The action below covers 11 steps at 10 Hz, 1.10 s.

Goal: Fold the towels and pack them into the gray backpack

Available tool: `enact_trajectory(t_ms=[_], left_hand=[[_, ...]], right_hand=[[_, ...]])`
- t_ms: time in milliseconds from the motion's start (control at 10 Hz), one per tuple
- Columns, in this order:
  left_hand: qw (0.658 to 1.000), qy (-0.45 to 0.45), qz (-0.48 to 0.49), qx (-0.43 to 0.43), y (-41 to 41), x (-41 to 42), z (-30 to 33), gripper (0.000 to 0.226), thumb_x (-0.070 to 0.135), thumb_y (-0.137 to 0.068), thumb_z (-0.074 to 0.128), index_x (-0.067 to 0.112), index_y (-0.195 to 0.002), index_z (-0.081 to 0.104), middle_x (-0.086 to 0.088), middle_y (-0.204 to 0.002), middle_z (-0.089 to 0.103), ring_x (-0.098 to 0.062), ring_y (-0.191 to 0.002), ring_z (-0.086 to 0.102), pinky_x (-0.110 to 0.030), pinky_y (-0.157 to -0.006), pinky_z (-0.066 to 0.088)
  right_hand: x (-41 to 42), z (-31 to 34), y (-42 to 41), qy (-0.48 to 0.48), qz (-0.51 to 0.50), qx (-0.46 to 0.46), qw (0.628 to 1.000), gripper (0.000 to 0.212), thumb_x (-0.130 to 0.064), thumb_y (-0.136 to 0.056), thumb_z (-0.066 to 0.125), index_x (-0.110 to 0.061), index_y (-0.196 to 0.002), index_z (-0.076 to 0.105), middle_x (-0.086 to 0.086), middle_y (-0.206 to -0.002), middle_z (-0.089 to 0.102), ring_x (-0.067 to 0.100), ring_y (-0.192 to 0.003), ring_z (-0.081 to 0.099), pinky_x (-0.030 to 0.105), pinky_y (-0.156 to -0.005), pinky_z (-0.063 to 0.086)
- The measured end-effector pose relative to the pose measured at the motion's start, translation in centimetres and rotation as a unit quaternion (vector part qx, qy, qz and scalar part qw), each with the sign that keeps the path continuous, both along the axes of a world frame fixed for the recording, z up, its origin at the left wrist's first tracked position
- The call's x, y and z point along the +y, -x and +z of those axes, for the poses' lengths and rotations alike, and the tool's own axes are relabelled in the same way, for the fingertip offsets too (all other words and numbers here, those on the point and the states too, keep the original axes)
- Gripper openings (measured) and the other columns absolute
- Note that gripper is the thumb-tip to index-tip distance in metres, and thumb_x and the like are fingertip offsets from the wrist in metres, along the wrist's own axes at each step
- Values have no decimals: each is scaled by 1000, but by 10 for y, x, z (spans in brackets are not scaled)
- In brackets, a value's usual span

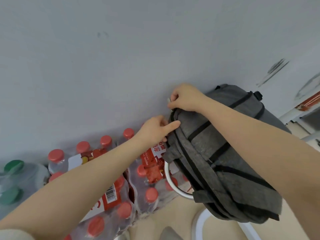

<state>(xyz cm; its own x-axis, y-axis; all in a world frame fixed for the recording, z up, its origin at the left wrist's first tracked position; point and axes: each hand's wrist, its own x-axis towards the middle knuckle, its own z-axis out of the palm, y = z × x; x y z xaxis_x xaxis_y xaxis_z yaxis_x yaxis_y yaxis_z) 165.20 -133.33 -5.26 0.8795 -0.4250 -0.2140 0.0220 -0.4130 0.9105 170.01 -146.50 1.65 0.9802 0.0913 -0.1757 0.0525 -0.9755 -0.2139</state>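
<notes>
shrink-wrapped packs of red-capped water bottles [110, 193] lie below the left hand [154, 129], whose fingers curl on the top edge of the gray backpack [223, 158]. just above, the right hand [184, 97] pinches a small zipper pull [168, 100]. no towels are visible. a hard tug could snag the zipper or slide the backpack off its round perch.

Both bare forearms reach forward from the lower edge toward 12 o'clock. The left hand [154, 130] lies at 9 o'clock of the right, thumb stretched out toward 3 o'clock, fingers curled away out of sight. The right hand [185, 97], just above it, has fingers curled in a tight pinch.
</notes>
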Motion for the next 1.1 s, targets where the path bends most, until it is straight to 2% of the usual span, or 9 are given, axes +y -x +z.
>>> enact_trajectory(t_ms=[200, 300, 400, 600, 700, 800, 900, 1000, 1100], left_hand=[[1000, 20, -10, 15, -13, 2, -5, 23, 21, -93, 52, 18, -70, 53, 4, -59, 55, 4, -36, 48, -13, -46, 40], [999, -26, -36, -13, -16, -1, -1, 23, 22, -93, 50, 20, -71, 54, 3, -57, 56, -1, -43, 49, -17, -50, 42], [998, -38, -38, -19, -18, -2, 2, 23, 20, -93, 48, 20, -71, 54, 0, -57, 56, -10, -48, 47, -22, -51, 40], [998, -37, -24, -40, -24, -2, 5, 25, 15, -89, 49, 18, -64, 51, -2, -55, 54, -10, -45, 47, -24, -51, 39], [998, -36, -1, -42, -30, -1, 5, 24, 15, -88, 50, 17, -64, 50, -2, -59, 55, -13, -53, 49, -27, -58, 42], [998, -39, 15, -53, -34, -1, 6, 23, 17, -89, 50, 16, -65, 50, -1, -59, 53, -13, -52, 47, -26, -55, 39], [997, -19, 45, -52, -32, -4, 7, 27, 16, -91, 49, 15, -64, 47, -2, -57, 51, -12, -46, 43, -24, -46, 34], [997, -11, 69, -29, -18, 1, 1, 27, 19, -94, 47, 14, -68, 49, -3, -64, 54, -13, -56, 51, -23, -55, 46], [992, -13, 95, -77, 5, 16, 0, 15, 24, -95, 46, 10, -94, 53, -8, -83, 62, -24, -77, 60, -35, -74, 49]], right_hand=[[-19, -5, -12, 32, -53, -5, 998, 24, -24, -75, 70, -15, -57, 57, -5, -55, 52, 18, -65, 51, 25, -61, 33], [-23, -7, -15, 89, -79, -59, 991, 11, -28, -76, 67, -18, -73, 66, 2, -88, 66, 24, -92, 58, 28, -74, 31], [-30, -14, -20, 118, -118, -98, 981, 16, -22, -81, 62, -11, -91, 66, 9, -104, 65, 28, -101, 58, 30, -76, 31], [-47, -17, -20, 130, -203, -118, 963, 20, -11, -87, 49, -2, -101, 61, 17, -111, 62, 34, -103, 59, 34, -74, 43], [-40, -6, -17, 127, -184, -115, 968, 20, -12, -90, 48, -1, -101, 62, 17, -111, 62, 32, -102, 59, 32, -71, 40], [-38, 10, 6, 102, -137, -82, 982, 31, -31, -91, 52, -3, -94, 64, 16, -102, 64, 29, -91, 59, 30, -67, 40], [-35, 17, 43, 95, -87, -92, 987, 34, -34, -93, 48, -5, -96, 66, 13, -102, 65, 28, -93, 59, 35, -78, 48], [-31, 19, 81, 95, -65, -116, 987, 27, -32, -93, 47, -12, -105, 61, 9, -109, 60, 27, -103, 54, 39, -88, 45], [-31, 21, 114, 53, -47, -170, 983, 28, -31, -93, 47, -13, -113, 58, 8, -115, 59, 25, -107, 53, 40, -92, 43]])
